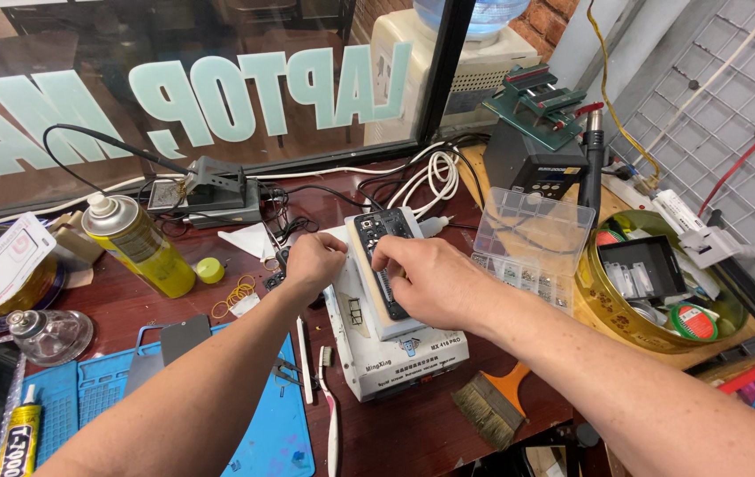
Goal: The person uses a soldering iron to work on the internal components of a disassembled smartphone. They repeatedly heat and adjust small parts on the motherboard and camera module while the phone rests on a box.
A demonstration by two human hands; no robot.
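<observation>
A white box-shaped bench machine [395, 349] stands on the dark red table, with a white slab carrying a dark phone board [375, 231] lying on top of it. My right hand [426, 281] rests over the middle of that slab, fingertips pressing on the dark board. My left hand [311, 263] is curled at the slab's left edge, touching its side. Whether either hand pinches a small tool is hidden by the fingers.
A yellow spray can [137, 245] and yellow cap [210, 269] stand to the left. A blue work mat [262, 433], toothbrush [330, 406] and brush [492, 406] lie in front. A clear compartment box [532, 234] and round tin of parts [660, 283] sit on the right. Cables and a soldering station lie behind.
</observation>
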